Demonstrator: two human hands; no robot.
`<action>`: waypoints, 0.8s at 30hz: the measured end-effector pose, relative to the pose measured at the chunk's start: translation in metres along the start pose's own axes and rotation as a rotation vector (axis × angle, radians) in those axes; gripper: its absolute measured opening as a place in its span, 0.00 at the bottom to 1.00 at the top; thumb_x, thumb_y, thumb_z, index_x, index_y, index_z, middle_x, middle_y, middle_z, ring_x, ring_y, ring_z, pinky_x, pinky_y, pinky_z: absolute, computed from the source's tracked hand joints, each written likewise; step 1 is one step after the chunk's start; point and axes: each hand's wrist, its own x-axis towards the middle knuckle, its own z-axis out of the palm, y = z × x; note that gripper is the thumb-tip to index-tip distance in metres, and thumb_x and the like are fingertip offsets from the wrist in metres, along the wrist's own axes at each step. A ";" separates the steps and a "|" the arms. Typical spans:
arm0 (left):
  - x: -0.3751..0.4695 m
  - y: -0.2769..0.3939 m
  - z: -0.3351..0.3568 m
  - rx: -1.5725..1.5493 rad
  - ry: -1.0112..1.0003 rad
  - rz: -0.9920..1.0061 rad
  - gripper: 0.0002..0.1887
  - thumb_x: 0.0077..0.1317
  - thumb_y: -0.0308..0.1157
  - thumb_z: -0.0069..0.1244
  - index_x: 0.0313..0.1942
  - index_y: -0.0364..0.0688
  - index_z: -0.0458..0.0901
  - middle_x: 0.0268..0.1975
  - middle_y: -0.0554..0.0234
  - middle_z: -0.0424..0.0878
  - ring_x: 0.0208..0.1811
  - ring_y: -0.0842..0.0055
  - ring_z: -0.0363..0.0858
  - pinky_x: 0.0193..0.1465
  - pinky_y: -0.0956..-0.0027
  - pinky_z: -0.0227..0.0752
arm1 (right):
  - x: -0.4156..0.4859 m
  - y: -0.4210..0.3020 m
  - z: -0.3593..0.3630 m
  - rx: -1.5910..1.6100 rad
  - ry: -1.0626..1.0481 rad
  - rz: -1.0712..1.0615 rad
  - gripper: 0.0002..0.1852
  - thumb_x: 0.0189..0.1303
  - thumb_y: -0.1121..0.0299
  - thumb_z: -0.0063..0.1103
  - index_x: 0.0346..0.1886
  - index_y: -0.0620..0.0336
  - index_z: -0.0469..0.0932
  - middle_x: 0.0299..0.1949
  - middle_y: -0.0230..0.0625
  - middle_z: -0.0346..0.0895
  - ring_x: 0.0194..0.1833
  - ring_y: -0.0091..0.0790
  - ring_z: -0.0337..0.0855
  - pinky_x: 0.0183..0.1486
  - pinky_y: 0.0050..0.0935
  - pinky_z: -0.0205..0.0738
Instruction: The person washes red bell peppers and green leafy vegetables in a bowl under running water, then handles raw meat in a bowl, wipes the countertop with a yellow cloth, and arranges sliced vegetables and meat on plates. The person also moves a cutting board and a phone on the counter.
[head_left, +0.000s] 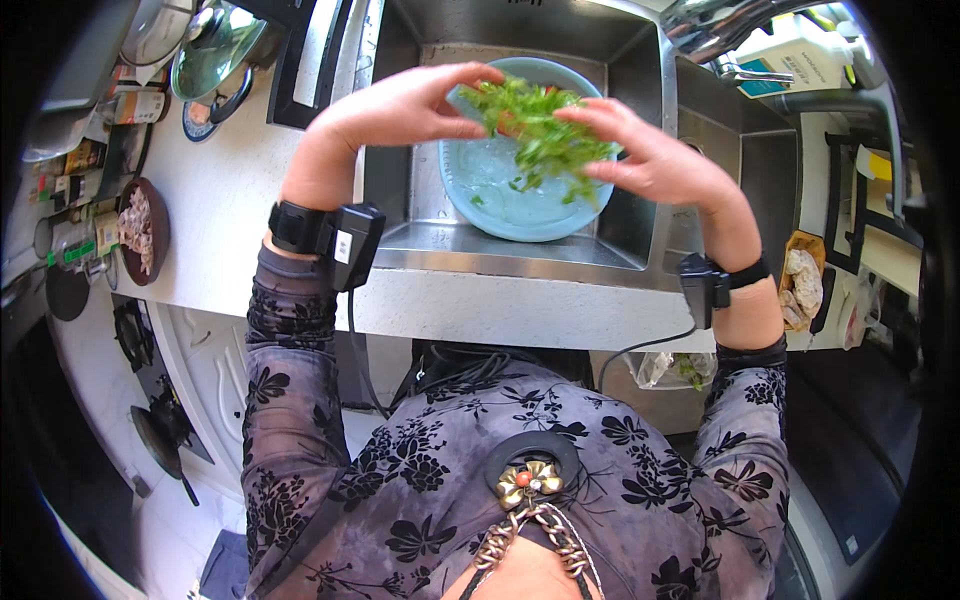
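Observation:
A loose bunch of green leafy herbs (536, 124), blurred, is between my two hands over a light blue plastic basin (525, 229). My left hand (442, 105) is at the bunch's left end, its thumb and fingers curved around that side. From the right, my right hand (637, 146) has its fingers and thumb on the leaves. Water and a few loose leaves show in the basin. Something red is partly hidden behind the greens. The basin stands in the left bowl of a stainless steel sink (510, 259).
A faucet (757, 75) and a white bottle (795, 56) are at the back right. Bowls of what looks like raw meat (137, 229) and pale food pieces (802, 281) flank the sink on the counter (225, 195). A glass lid (214, 56) lies far left. Wrist-device cables hang down.

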 end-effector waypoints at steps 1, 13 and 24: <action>0.000 -0.005 0.009 0.061 0.014 -0.066 0.31 0.62 0.31 0.56 0.65 0.45 0.62 0.55 0.53 0.75 0.43 0.73 0.82 0.46 0.71 0.79 | -0.002 0.003 0.005 -0.155 -0.027 0.079 0.29 0.61 0.64 0.58 0.65 0.52 0.61 0.67 0.47 0.53 0.62 0.48 0.66 0.60 0.35 0.67; 0.049 -0.070 0.127 0.481 -0.268 0.062 0.32 0.57 0.31 0.56 0.63 0.42 0.65 0.66 0.48 0.62 0.68 0.55 0.60 0.68 0.59 0.58 | -0.070 0.032 -0.033 0.216 0.482 0.326 0.17 0.67 0.69 0.52 0.58 0.56 0.72 0.49 0.29 0.76 0.50 0.23 0.76 0.51 0.22 0.71; 0.061 -0.113 0.149 0.545 -0.424 -0.262 0.33 0.52 0.39 0.56 0.59 0.38 0.68 0.56 0.44 0.73 0.60 0.52 0.69 0.61 0.55 0.64 | -0.072 0.090 -0.047 0.342 1.069 0.291 0.28 0.56 0.68 0.60 0.60 0.62 0.66 0.52 0.40 0.68 0.41 0.29 0.79 0.40 0.29 0.79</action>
